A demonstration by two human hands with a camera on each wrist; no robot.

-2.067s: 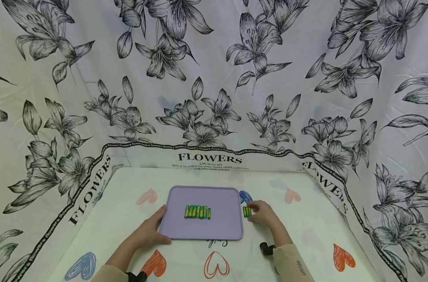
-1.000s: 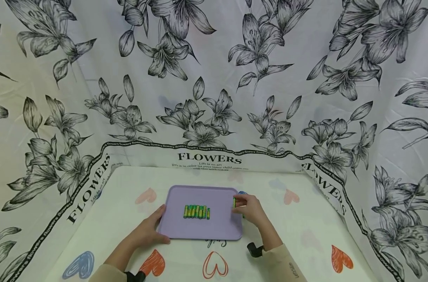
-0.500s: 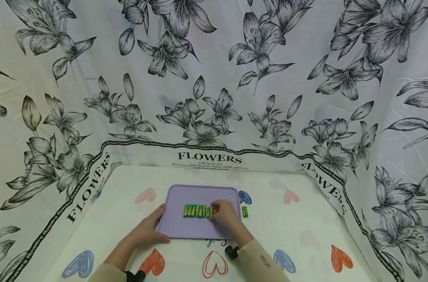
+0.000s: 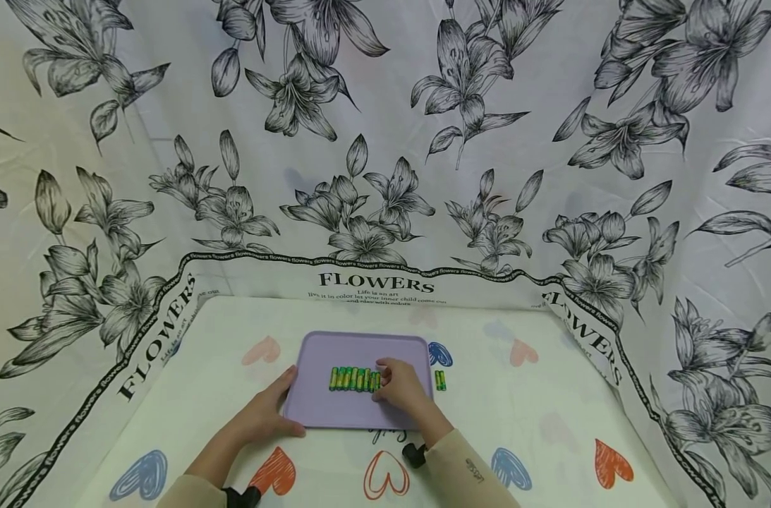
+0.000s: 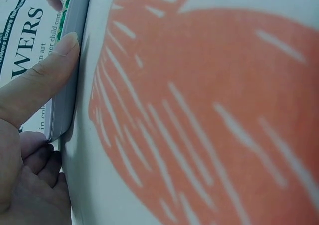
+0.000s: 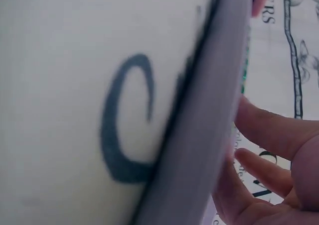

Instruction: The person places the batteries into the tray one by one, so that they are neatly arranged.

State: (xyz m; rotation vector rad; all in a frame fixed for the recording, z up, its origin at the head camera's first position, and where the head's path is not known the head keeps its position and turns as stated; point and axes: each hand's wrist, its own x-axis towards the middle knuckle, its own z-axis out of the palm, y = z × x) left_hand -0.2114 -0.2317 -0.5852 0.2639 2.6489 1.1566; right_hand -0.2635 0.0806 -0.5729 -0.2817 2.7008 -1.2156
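Observation:
A lilac tray (image 4: 315, 415) lies on the table, bearing a row of green-and-yellow batteries (image 4: 347, 379) side by side. My left hand (image 4: 264, 410) grips the tray's left side; the left wrist view has its thumb (image 5: 42, 78) on the rim and the fingers curled at the corner. Over the tray, my right hand (image 4: 403, 386) pinches a small battery at the row's right end, close beside the others. That battery is mostly hidden by the fingers. In the right wrist view the tray's wall (image 6: 199, 125) hides the fingertips' work.
Two more small batteries (image 4: 440, 381) lie on the cloth just right of the tray. A white tablecloth (image 4: 550, 395) printed with hearts covers the table. A flower-printed curtain (image 4: 385, 212) stands behind and at both sides.
My right hand took one battery from the small group right of the tray, carried it left over the tray and brought it against the row's right end. The left hand stayed on the tray.

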